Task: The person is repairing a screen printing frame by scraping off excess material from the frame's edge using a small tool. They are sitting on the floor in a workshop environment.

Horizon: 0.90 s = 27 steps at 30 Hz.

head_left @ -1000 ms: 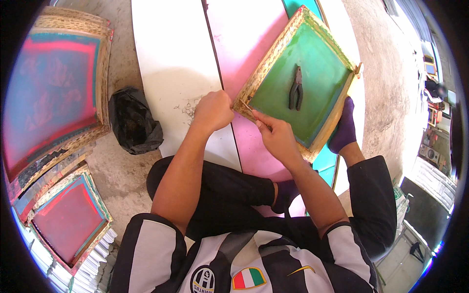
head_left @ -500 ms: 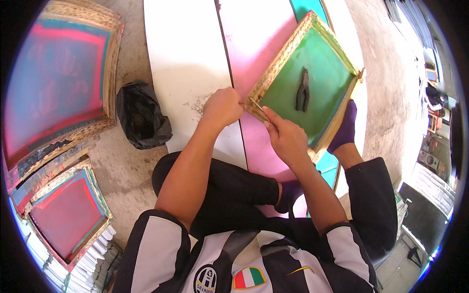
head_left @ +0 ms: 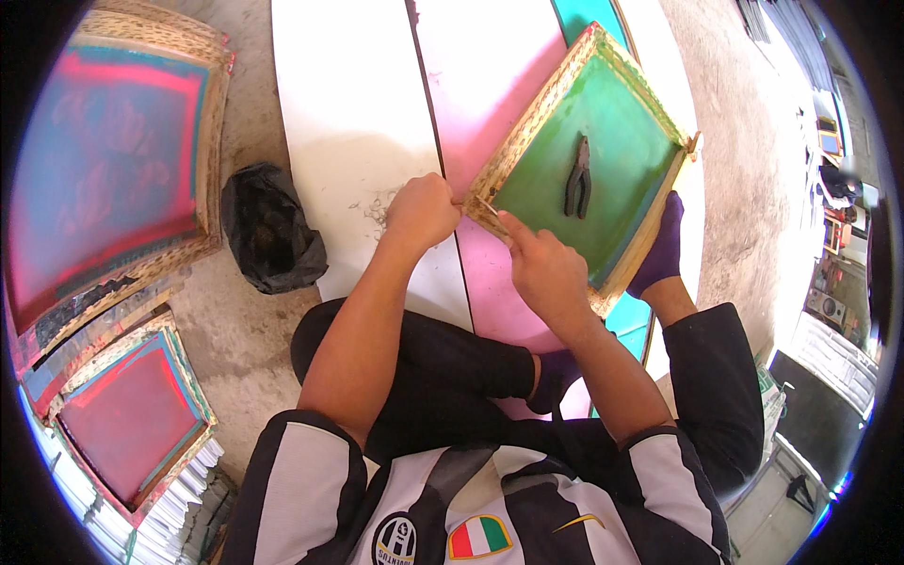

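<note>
A wooden screen-printing frame (head_left: 527, 111) with green mesh (head_left: 617, 113) lies at an angle before me, its wood dotted with staple-like marks. At its near-left corner, my right hand (head_left: 548, 271) is closed around a thin metal-tipped tool (head_left: 487, 205), whose tip meets the wood. My left hand (head_left: 420, 211) is curled closed beside the same corner, fingertips against it; what they pinch is hidden. On the mesh rest dark-handled pliers (head_left: 578, 181). Small thin curled bits (head_left: 379, 209) are scattered on the white board left of my left hand.
White (head_left: 353, 85) and pink (head_left: 480, 66) boards lie beneath the work. A black plastic bag (head_left: 271, 231) sits open on the concrete floor to the left. Beyond it stand a large frame (head_left: 212, 141) and a smaller red-meshed frame (head_left: 132, 414). My purple-socked foot (head_left: 662, 243) touches the frame's right side.
The view has shifted a little, carrying everything slightly left. Both hands stay at the frame's corner, and the tool's tip has moved only slightly there.
</note>
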Available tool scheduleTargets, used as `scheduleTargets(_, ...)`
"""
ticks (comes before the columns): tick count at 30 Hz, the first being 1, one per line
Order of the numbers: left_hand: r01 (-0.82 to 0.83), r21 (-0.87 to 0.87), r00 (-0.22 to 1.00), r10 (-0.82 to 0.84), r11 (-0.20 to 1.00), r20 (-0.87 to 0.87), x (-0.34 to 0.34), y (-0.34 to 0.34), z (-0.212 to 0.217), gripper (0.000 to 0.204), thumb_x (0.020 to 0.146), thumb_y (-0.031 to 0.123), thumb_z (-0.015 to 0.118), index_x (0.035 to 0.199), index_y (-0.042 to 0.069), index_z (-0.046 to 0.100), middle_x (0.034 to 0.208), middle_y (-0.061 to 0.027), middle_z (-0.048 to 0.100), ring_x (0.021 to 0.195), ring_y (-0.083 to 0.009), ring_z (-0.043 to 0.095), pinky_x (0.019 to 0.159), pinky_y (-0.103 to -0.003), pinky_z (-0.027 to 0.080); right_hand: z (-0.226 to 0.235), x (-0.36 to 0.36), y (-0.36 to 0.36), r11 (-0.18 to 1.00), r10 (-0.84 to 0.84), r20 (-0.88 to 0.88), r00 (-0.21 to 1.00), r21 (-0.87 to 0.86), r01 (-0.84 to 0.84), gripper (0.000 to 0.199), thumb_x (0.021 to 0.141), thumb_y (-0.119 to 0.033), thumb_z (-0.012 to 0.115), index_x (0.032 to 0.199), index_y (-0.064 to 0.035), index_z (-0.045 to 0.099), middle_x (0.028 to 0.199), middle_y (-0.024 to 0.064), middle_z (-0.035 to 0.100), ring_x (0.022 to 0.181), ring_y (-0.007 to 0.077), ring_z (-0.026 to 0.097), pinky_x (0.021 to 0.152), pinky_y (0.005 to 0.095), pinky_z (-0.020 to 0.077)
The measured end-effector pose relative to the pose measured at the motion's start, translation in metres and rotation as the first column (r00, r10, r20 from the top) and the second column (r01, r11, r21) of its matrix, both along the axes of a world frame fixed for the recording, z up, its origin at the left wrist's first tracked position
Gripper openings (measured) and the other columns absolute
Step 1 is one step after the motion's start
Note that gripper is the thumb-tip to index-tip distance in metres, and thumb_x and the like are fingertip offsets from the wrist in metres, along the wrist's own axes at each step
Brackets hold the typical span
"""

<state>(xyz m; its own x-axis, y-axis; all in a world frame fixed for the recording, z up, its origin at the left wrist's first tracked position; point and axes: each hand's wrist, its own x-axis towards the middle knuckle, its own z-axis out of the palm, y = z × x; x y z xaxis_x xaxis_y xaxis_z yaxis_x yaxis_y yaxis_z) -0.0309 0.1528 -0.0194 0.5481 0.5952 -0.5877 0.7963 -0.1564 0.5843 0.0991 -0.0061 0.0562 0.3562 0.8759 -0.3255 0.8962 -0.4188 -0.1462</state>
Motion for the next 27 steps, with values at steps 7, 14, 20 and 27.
scheduleTargets(7, 0.035, 0.089, 0.998, -0.039, 0.995, 0.041, 0.001, -0.007, -0.004, 0.019, 0.082, 0.021, 0.073, 0.085, 0.002, 0.078, 0.079, -0.0247, 0.069, 0.077, -0.0411, 0.070, 0.074, -0.048, 0.055, -0.005, -0.010, 0.001, 0.998, 0.029, 0.005, 1.000, -0.048, -0.029, 0.044, 0.097, -0.021, 0.057, 0.140, -0.0243, 0.061, 0.084, 0.0182, 0.069, 0.066, 0.0395, 0.070, 0.058, 0.0527, 0.0569)
scheduleTargets(14, 0.001, 0.028, 0.999, -0.002, 1.000, 0.032, 0.002, -0.004, 0.009, 0.018, 0.080, 0.016, 0.072, 0.082, -0.001, 0.076, 0.072, -0.0258, 0.066, 0.070, -0.0398, 0.069, 0.070, -0.047, 0.054, -0.021, 0.004, -0.005, 0.999, -0.013, -0.158, 0.987, 0.047, 0.021, 0.037, 0.099, -0.024, 0.059, 0.136, -0.0217, 0.064, 0.080, 0.0211, 0.071, 0.071, 0.0407, 0.071, 0.064, 0.0538, 0.0570)
scheduleTargets(20, -0.035, 0.030, 0.996, 0.033, 0.999, 0.077, 0.002, -0.006, 0.010, 0.013, 0.076, 0.009, 0.066, 0.077, 0.000, 0.076, 0.076, -0.0263, 0.068, 0.076, -0.0438, 0.070, 0.072, -0.052, 0.055, -0.031, 0.015, -0.010, 0.984, -0.091, -0.366, 0.926, 0.108, 0.139, 0.037, 0.097, -0.019, 0.064, 0.134, -0.0180, 0.068, 0.086, 0.0219, 0.071, 0.073, 0.0406, 0.068, 0.070, 0.0495, 0.0553)
scheduleTargets(27, -0.017, 0.019, 0.996, 0.016, 1.000, 0.084, 0.000, -0.004, 0.008, 0.013, 0.078, 0.010, 0.067, 0.078, 0.001, 0.076, 0.076, -0.0253, 0.069, 0.076, -0.0423, 0.070, 0.072, -0.051, 0.056, -0.026, 0.012, -0.007, 0.998, -0.060, -0.231, 0.971, 0.022, 0.067, 0.034, 0.097, -0.020, 0.067, 0.131, -0.0199, 0.071, 0.101, 0.0212, 0.074, 0.080, 0.0397, 0.073, 0.078, 0.0449, 0.0585)
